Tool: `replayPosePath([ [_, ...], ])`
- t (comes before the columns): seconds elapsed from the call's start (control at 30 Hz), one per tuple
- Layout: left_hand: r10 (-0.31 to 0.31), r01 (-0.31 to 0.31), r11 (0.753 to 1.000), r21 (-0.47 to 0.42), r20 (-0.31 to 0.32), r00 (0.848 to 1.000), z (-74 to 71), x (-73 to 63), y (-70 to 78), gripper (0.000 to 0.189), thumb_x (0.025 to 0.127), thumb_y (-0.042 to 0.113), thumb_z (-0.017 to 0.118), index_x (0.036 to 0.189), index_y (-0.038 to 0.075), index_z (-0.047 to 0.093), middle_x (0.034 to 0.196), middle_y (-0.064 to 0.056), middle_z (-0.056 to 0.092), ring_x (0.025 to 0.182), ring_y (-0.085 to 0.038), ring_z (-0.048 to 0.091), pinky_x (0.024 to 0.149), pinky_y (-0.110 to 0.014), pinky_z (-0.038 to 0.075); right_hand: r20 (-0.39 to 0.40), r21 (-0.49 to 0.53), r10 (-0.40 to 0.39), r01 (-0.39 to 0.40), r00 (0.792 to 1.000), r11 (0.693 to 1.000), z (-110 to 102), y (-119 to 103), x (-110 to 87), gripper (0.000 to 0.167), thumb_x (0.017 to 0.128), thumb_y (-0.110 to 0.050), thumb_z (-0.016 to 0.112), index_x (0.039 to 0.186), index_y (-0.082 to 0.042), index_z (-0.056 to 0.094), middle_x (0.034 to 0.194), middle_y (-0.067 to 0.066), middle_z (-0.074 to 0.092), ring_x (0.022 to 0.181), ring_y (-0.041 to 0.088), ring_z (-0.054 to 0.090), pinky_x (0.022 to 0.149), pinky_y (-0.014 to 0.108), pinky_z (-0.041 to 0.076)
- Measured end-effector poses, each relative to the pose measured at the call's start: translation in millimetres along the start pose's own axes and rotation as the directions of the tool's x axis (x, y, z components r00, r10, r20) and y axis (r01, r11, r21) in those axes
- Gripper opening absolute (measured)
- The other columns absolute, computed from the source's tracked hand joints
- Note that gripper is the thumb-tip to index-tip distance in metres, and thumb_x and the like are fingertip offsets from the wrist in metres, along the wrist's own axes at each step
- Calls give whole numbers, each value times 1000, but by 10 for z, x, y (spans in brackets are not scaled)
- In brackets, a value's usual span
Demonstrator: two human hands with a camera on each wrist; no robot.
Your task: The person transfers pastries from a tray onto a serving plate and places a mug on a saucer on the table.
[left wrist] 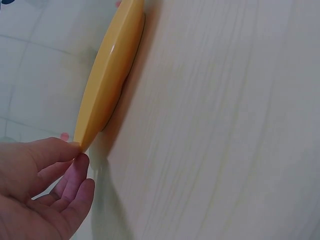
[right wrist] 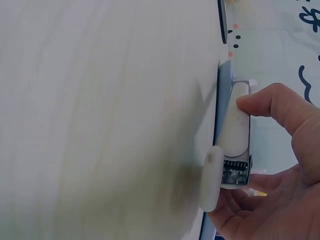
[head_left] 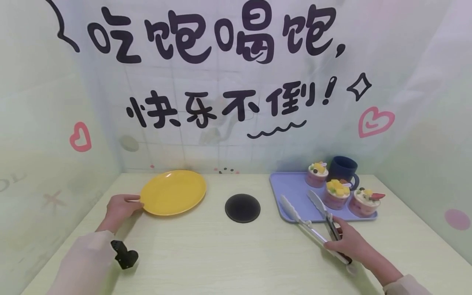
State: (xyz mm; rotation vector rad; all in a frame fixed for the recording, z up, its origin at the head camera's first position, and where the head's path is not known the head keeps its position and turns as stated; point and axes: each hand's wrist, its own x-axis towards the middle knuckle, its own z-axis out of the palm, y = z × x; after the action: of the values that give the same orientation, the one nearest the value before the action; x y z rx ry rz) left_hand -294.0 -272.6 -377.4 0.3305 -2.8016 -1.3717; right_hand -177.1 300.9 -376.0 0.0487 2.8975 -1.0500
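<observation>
At the left, my left hand (head_left: 122,207) pinches the near-left rim of a yellow plate (head_left: 173,192) between thumb and fingers. The left wrist view shows the plate (left wrist: 107,75) edge-on, its rim held at the fingertips. My right hand (head_left: 348,239) grips a pair of tongs (head_left: 313,229) by the handles, thumb on one arm and fingers on the other. The tongs' white tips are spread apart over the blue tray (head_left: 291,186), beside the dessert cups. In the right wrist view the tongs' spring end (right wrist: 235,170) faces the camera.
Three fruit-topped dessert cups, a front-left one (head_left: 336,196), a right one (head_left: 365,203) and a back one (head_left: 316,175), stand on the tray with a dark blue mug (head_left: 343,169). A black round coaster (head_left: 242,208) lies mid-table. A printed wall (head_left: 228,151) closes the back.
</observation>
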Motion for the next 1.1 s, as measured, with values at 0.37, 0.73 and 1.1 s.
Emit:
replayPosePath([
  [0.37, -15, 15, 1000, -9, 2, 1000, 5, 0, 2, 50, 85, 15, 60, 123, -15, 47, 122, -32, 48, 105, -39, 51, 80, -40, 49, 23, 22, -18, 17, 1000, 1000, -51, -2, 11, 81, 72, -13, 73, 133, 15, 27, 99, 24, 56, 84, 26, 53, 66, 33, 46],
  [0.73, -11, 11, 1000, -5, 2, 1000, -1, -9, 4, 50, 85, 15, 60, 122, -15, 47, 123, -33, 48, 108, -41, 48, 84, -44, 47, -5, 66, -33, 33, 999, 997, -7, 25, 52, 79, 74, -10, 65, 135, 16, 21, 90, 10, 58, 79, 20, 51, 71, 33, 43],
  [1.1, 3, -3, 1000, -7, 4, 1000, 5, -9, -2, 50, 85, 15, 60, 122, -15, 47, 123, -33, 47, 109, -42, 48, 85, -44, 46, -54, 98, 5, 0, 999, 995, 61, 19, 79, 97, 69, -24, 80, 135, 14, 20, 88, 13, 54, 78, 22, 51, 67, 34, 44],
])
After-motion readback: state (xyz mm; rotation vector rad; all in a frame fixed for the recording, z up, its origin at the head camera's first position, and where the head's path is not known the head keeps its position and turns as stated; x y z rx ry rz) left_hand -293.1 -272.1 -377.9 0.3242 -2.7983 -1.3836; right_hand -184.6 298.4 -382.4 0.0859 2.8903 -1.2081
